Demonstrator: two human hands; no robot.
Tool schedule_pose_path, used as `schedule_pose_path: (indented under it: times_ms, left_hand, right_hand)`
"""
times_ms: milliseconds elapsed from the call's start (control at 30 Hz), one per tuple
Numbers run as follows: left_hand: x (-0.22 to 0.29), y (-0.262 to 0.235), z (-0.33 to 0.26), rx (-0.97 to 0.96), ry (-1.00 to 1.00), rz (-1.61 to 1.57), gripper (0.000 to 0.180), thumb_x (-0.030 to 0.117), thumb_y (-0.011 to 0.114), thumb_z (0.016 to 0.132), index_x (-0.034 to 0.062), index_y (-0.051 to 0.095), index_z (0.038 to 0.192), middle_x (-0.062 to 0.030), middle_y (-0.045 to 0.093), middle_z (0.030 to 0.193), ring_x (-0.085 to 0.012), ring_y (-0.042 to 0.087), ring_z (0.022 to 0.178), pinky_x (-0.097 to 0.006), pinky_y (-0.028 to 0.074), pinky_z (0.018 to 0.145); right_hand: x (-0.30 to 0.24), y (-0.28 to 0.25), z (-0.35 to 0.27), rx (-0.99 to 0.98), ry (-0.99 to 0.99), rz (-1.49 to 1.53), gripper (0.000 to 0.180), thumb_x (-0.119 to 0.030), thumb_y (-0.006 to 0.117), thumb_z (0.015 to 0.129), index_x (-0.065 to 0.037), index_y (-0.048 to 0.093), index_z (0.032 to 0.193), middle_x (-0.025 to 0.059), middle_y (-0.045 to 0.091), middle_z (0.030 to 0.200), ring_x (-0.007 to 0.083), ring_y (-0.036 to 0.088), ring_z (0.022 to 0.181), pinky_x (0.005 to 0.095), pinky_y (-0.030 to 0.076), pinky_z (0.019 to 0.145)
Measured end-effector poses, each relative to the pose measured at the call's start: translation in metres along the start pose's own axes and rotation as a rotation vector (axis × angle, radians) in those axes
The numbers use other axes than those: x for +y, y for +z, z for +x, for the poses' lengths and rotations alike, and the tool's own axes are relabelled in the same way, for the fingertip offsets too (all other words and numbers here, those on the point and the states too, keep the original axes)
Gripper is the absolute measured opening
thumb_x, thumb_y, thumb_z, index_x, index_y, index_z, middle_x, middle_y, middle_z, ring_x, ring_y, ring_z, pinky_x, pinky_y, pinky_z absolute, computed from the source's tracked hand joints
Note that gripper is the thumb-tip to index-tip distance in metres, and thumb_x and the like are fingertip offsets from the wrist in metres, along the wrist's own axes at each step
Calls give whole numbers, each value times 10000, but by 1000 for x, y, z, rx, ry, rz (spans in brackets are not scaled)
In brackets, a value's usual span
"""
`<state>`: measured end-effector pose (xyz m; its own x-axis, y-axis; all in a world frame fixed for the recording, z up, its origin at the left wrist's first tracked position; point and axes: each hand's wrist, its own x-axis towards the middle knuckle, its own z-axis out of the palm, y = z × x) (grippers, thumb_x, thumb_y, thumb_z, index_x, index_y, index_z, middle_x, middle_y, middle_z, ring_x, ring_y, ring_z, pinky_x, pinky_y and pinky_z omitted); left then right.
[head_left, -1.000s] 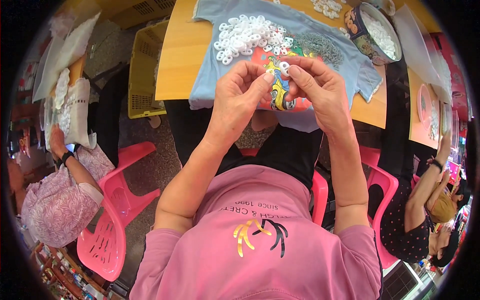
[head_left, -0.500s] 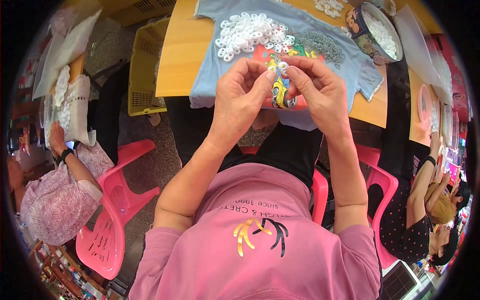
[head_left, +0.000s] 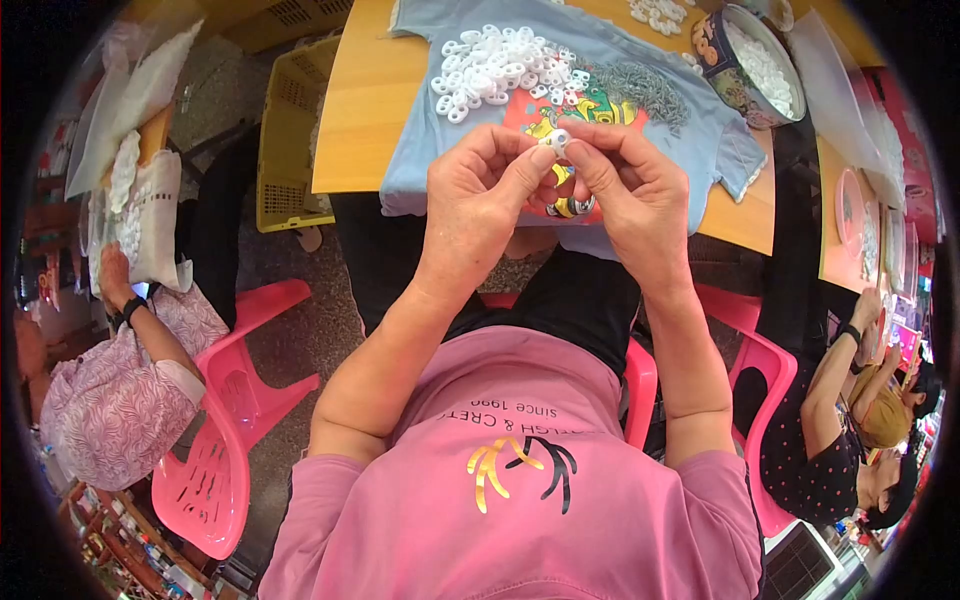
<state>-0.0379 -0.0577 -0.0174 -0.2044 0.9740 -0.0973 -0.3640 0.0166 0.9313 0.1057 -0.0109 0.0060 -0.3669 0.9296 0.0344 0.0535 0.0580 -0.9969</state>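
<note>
While both hands are meeting above the tabletop (head_left: 365,120), the left hand (head_left: 480,195) and right hand (head_left: 630,190) are pinching one small white ring (head_left: 556,140) together over the blue shirt (head_left: 700,130), near the white ring pile (head_left: 495,70).

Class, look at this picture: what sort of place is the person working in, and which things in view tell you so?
Probably a small hand-assembly workshop. A heap of white plastic rings lies on a cloth-covered wooden table, a round tin holds more, and other seated workers handle parts alongside, while both hands fit one ring.
</note>
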Motion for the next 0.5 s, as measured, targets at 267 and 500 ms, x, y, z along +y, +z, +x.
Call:
schedule_pose_path:
  times_ms: [267, 500]
  left_hand:
    - [-4, -3, 2, -7, 8, 43, 154, 129, 667, 899, 0, 599, 949, -31, 644, 843, -69, 599, 737, -207, 494, 669]
    - [-12, -8, 0, -205, 201, 29, 300, 225, 562, 969, 14, 587, 1180, -71, 556, 1189, -137, 520, 1074, -264, 455, 873]
  right_hand:
    - [6, -2, 7, -13, 84, 83, 218, -88, 640, 909, 11, 659, 1102, 12, 638, 857, 44, 538, 685, 171, 434, 603]
    - [2, -2, 3, -188, 141, 396, 508, -95, 634, 911, -14, 424, 1366, 36, 627, 885, 63, 559, 716, 186, 441, 619]
